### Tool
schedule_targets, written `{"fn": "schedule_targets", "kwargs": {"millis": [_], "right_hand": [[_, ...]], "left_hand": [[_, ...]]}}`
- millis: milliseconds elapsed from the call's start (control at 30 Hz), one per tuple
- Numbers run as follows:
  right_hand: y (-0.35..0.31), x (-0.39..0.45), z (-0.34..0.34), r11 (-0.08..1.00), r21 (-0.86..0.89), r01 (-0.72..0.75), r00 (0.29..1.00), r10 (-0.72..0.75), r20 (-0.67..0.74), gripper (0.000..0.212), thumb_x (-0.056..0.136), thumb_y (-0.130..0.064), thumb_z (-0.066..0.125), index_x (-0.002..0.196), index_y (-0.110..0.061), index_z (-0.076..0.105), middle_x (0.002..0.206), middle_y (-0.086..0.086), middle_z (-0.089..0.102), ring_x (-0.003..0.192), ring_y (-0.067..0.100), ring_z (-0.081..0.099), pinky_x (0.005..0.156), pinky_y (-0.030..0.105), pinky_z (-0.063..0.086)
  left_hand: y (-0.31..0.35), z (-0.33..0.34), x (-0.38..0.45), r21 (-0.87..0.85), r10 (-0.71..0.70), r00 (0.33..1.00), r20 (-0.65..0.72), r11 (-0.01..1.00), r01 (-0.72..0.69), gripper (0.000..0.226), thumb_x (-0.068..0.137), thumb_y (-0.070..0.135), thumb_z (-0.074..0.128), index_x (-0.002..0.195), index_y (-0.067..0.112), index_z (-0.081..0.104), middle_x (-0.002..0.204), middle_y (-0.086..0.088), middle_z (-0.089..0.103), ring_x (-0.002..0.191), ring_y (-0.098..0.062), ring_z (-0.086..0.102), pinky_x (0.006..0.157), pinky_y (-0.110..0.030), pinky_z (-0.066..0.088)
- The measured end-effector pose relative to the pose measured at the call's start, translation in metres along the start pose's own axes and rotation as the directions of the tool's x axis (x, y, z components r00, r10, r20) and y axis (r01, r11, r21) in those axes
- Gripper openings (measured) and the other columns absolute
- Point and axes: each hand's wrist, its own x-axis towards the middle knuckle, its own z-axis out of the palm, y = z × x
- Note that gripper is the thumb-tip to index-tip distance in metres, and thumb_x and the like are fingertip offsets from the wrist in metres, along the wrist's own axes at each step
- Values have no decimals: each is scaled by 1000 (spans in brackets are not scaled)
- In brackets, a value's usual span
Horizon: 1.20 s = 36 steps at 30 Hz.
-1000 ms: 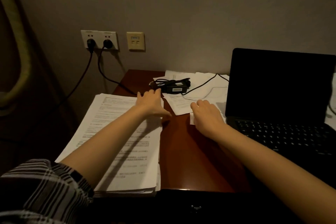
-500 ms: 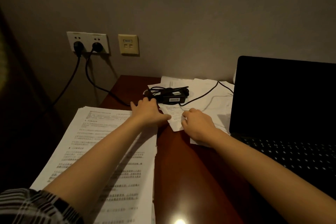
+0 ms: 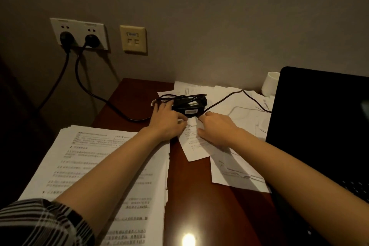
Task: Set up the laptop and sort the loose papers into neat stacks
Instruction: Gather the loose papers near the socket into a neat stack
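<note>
Left hand (image 3: 166, 121) fingers on power adapter (image 3: 188, 106), likely shifting it off loose papers (image 3: 225, 104). Right hand (image 3: 216, 126) flat, open, pinning sheet (image 3: 194, 146). Sorted stack (image 3: 95, 166) left on tabletop (image 3: 191, 195); laptop (image 3: 323, 126) open, right.

Printed lines cover the paper stack (image 3: 111, 168) and loose sheets (image 3: 194, 146), and the adapter (image 3: 188, 107) bears a label; nothing is legible
</note>
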Motion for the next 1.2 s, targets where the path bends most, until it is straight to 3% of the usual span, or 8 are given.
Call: {"fn": "schedule_targets", "kwargs": {"millis": [167, 400, 633, 733, 800, 867, 1033, 1200], "right_hand": [[12, 24, -8, 1000, -31, -4, 982, 10, 186, 48, 93, -28, 49, 138, -14, 41, 116, 11, 58, 100, 26, 57, 76, 32, 46], [14, 24, -3, 967, -251, 51, 997, -35, 68, 24, 95, -11, 47, 119, -8, 52, 112, 11, 60, 99, 27, 60, 68, 30, 37], [-12, -1, -18, 967, -246, 71, 997, -70, 15, 20, 93, -6, 48, 109, -9, 58, 111, 9, 62, 99, 27, 61, 68, 30, 35], [-37, -23, -24, 995, -94, 25, 999, -22, 36, 27, 97, -26, 44, 111, -8, 57, 113, 11, 60, 101, 30, 58, 70, 32, 33], [-50, -31, -26, 998, 26, -59, 994, 56, 90, 55, 92, -57, 41, 111, -9, 58, 108, 9, 60, 98, 29, 58, 71, 33, 36], [-59, -32, -23, 992, 57, -114, 980, 103, 170, 64, 85, -64, 48, 116, -8, 54, 111, 8, 59, 99, 28, 58, 71, 33, 40], [-61, -13, -10, 970, 108, -216, 952, 185, 244, 51, 79, -11, 62, 125, -4, 39, 117, 14, 55, 105, 34, 57, 74, 36, 45], [-55, -8, -5, 945, 53, -323, 929, 306, 210, 45, 81, 4, 56, 124, -5, 45, 120, 14, 57, 108, 33, 56, 71, 36, 37]], "left_hand": [[-4, -1, 16, 82, 42, 999, 17, 996, -44, 39, 94, 48, 47, 132, 40, 52, 155, -10, 17, 140, -31, 16, 114, -44, 17], [-8, -9, 30, 167, 85, 995, 51, 982, -92, 39, 100, 35, 36, 137, 35, 48, 151, -16, 17, 135, -34, 18, 112, -44, 20], [-14, -25, 37, 416, 84, 991, 101, 902, -119, 45, 97, 35, 39, 142, 35, 40, 142, -23, 21, 126, -38, 23, 106, -42, 26], [-22, -30, 38, 416, 51, 990, 129, 904, -101, 45, 97, 34, 38, 143, 36, 38, 140, -23, 22, 126, -38, 24, 106, -43, 25], [-25, -32, 37, 372, 38, 988, 151, 924, -92, 44, 98, 32, 37, 142, 36, 40, 137, -21, 24, 124, -37, 25, 107, -43, 24], [-26, -34, 36, 316, 24, 986, 165, 946, -76, 42, 99, 29, 34, 140, 36, 43, 136, -20, 26, 122, -37, 25, 109, -43, 22], [-30, -39, 30, 223, 22, 986, 165, 973, -59, 42, 98, 27, 32, 136, 31, 49, 141, -22, 23, 125, -39, 23, 110, -43, 19], [-41, -43, 30, 113, 23, 986, 166, 993, -42, 42, 101, 29, 29, 140, 38, 43, 149, -18, 14, 130, -35, 20, 112, -40, 14]]}}
